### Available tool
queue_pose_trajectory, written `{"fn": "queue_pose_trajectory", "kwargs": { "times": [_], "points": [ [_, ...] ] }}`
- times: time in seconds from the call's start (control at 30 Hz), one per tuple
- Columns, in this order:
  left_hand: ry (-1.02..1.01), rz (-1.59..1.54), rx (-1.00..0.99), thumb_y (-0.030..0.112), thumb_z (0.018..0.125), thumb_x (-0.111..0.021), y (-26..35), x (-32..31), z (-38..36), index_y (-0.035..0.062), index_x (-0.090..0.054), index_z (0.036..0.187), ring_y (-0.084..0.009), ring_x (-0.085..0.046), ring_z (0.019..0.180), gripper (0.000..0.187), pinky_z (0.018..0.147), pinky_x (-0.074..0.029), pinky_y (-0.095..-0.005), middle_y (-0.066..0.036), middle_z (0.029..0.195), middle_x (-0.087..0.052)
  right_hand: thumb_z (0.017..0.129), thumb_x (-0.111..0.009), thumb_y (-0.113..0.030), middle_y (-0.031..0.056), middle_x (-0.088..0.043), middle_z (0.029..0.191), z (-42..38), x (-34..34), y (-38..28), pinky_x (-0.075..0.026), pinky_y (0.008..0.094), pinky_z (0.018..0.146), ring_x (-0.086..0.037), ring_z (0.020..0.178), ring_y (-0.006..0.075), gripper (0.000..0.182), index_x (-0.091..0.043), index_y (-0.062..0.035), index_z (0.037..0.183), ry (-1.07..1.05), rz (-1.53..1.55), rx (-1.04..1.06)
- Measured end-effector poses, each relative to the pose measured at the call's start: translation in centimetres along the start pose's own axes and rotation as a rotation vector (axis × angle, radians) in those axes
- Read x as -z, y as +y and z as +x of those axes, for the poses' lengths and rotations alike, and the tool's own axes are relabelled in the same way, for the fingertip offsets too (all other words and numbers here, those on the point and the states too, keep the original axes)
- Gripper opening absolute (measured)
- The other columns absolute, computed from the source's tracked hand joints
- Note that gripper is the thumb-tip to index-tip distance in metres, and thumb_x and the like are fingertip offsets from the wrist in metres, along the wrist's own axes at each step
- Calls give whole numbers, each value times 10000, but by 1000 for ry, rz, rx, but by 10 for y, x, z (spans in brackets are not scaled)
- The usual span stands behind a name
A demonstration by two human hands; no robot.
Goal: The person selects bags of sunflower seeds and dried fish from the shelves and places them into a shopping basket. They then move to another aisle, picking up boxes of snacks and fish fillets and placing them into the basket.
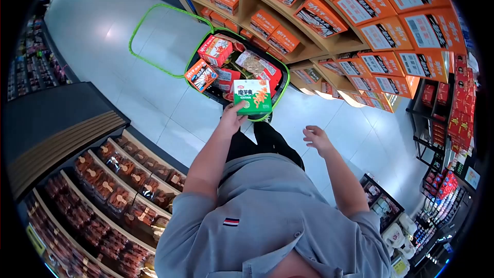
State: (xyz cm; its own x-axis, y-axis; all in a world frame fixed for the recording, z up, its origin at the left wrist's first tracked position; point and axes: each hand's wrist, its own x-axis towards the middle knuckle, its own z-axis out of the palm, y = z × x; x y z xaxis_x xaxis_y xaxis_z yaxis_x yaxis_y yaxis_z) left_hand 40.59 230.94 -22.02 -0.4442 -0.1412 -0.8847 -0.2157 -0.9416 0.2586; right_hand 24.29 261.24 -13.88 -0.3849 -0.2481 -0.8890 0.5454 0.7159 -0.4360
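Beside the wooden shelving (309, 58), we have the green-rimmed basket (287, 75), with a red box (215, 51) and an orange box (201, 75) along its left side. Over its near edge is the green carton (261, 101), pinched at its lower-left corner by our left hand (231, 119). We judge it light, fairly stiff and smooth, its thin walls easily dented; opposite side edges offer us steadier hold. Our right hand (319, 141) is empty, fingers loosely bent, well apart.

Left hand (234, 118) holding green snack box (252, 97), basket (193, 57)
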Motion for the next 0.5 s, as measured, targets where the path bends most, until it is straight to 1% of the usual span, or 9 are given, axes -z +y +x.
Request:
{"fn": "queue_pose_trajectory", "kwargs": {
  "times": [0.03,0.1,0.13,0.17,0.23,0.3,0.37,0.43,0.5],
  "points": [
    [15,-1,8,203,790,-739,9,7,24,158,-536,1027,-173,-581,1003,315,923,-393,-404,-1,1019,-627,842,-662,-349,133,-614,1062,-8,0,11,-500,339,744,-609,944,207,575,-491,-1,1267,51,-2,-23],
    [68,6,-40,198,777,-751,26,17,68,158,-476,1083,-190,-567,1027,414,925,-397,-409,-4,1058,-600,864,-640,-331,119,-613,1055,-26,-3,34,-502,344,751,-613,924,207,518,-501,-19,1253,134,-5,-95],
    [43,1,-35,177,766,-759,33,29,96,154,-411,1130,-198,-547,1062,505,929,-401,-411,-20,1122,-562,863,-642,-315,120,-619,1045,-36,-6,47,-504,339,733,-615,908,203,507,-504,-15,1247,177,-13,-132],
    [63,23,-11,148,759,-764,43,36,118,150,-388,1161,-191,-531,1084,550,934,-404,-411,-33,1150,-537,862,-644,-298,121,-624,1034,-45,-11,61,-505,334,714,-617,893,200,495,-508,-11,1242,218,-19,-169],
    [61,57,-61,128,758,-764,64,31,136,142,-394,1164,-190,-526,1092,549,943,-401,-403,-37,1148,-539,836,-685,-273,146,-659,979,-63,-25,85,-516,320,649,-632,846,199,498,-530,10,1216,285,-30,-227],
    [89,50,-72,117,758,-763,82,24,145,143,-396,1178,-189,-528,1094,558,945,-401,-392,-33,1160,-538,832,-692,-287,169,-659,1012,-79,-41,99,-523,334,665,-635,877,213,508,-533,18,1205,268,-117,-293],
    [54,61,-42,132,767,-757,94,27,161,143,-413,1177,-185,-528,1098,535,951,-394,-386,-23,1162,-543,832,-689,-294,193,-659,1032,-92,-57,107,-523,350,784,-646,935,254,496,-547,29,1180,237,-237,-284],
    [-22,25,10,152,778,-748,100,32,175,144,-438,1169,-176,-529,1096,499,967,-377,-385,-12,1142,-560,857,-672,-246,144,-651,1001,-101,-67,109,-514,306,687,-627,858,187,458,-530,24,1199,173,-255,-228],
    [0,23,7,169,782,-745,100,33,182,147,-459,1162,-168,-523,1102,475,975,-362,-382,-4,1118,-576,861,-666,-238,146,-651,1003,-106,-75,90,-513,304,691,-628,856,185,450,-529,28,1198,170,-236,-235]
  ]
}}
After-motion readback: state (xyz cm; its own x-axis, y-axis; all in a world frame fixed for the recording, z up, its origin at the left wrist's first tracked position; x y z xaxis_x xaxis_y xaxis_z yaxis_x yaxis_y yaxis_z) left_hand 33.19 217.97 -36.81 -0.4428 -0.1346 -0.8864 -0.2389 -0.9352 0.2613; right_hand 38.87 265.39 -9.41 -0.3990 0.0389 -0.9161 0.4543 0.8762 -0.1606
